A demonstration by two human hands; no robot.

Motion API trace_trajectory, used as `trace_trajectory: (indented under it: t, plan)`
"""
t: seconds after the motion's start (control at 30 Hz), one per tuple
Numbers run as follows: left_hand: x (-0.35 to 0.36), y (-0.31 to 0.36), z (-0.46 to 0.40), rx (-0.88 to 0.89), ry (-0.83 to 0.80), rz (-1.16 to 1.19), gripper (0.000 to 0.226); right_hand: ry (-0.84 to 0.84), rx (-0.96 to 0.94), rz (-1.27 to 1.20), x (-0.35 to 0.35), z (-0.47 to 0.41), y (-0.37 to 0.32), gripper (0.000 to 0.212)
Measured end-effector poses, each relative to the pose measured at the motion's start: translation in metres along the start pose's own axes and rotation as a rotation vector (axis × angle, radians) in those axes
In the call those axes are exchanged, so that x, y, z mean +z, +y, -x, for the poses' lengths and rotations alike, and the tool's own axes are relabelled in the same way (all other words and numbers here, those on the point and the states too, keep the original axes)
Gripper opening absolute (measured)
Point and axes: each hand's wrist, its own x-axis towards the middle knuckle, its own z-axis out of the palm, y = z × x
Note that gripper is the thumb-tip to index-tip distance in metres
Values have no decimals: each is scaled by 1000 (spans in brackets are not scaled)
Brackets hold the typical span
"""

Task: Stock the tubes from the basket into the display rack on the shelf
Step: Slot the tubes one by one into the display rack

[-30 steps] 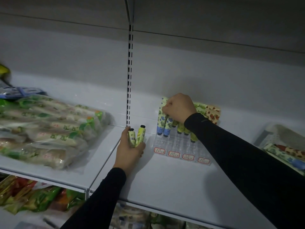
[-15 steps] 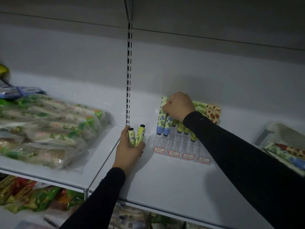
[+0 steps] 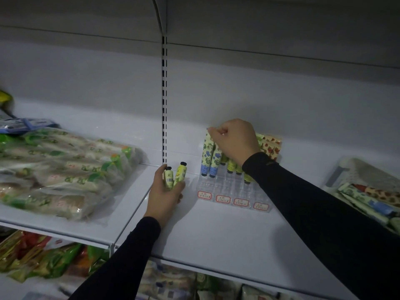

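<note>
Seat the blue-flowered pale tube (image 3: 207, 155) cap-down in the back-left slot of the clear plastic display rack (image 3: 232, 192) on the white shelf (image 3: 227, 234); press straight down, keeping neighbours upright. Right hand (image 3: 234, 140) curled knuckles-up over the rack, fingertips (image 3: 213, 132) pinching that tube's crimped top. Left hand (image 3: 167, 192) resting on the shelf beside the rack, wrapped around two yellow-green black-capped tubes (image 3: 175, 175). More tubes waiting in the white basket (image 3: 355, 169) far right.
</note>
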Motion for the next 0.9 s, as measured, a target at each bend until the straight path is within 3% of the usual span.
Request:
trace_trajectory:
  t: [0.13, 0.23, 0.37, 0.5, 0.6, 0.73, 0.8, 0.9]
  plan:
    - [3, 11, 11, 44, -39, -21, 56, -134, 38, -107, -12, 33, 1, 54]
    - [8, 26, 21, 99, -144, -50, 62, -326, 164, -177, -11, 53, 8, 43]
    - [21, 51, 29, 143, -302, -38, 65, -514, 368, -439, -17, 69, 10, 50]
    - [32, 60, 33, 116, -388, -50, 64, -524, 468, -691, -28, 76, 17, 29]
    - [34, 59, 35, 32, -396, -23, 51, -475, 559, -836, -37, 80, 27, 27]
    - [36, 59, 35, -136, -329, 216, 36, -368, 643, -1027, -51, 86, 39, 16]
    - [39, 63, 33, -195, -299, 349, 33, -357, 644, -1043, -54, 91, 42, 22]
    - [45, 69, 30, -165, -248, 352, 33, -423, 632, -998, -58, 99, 44, 31]
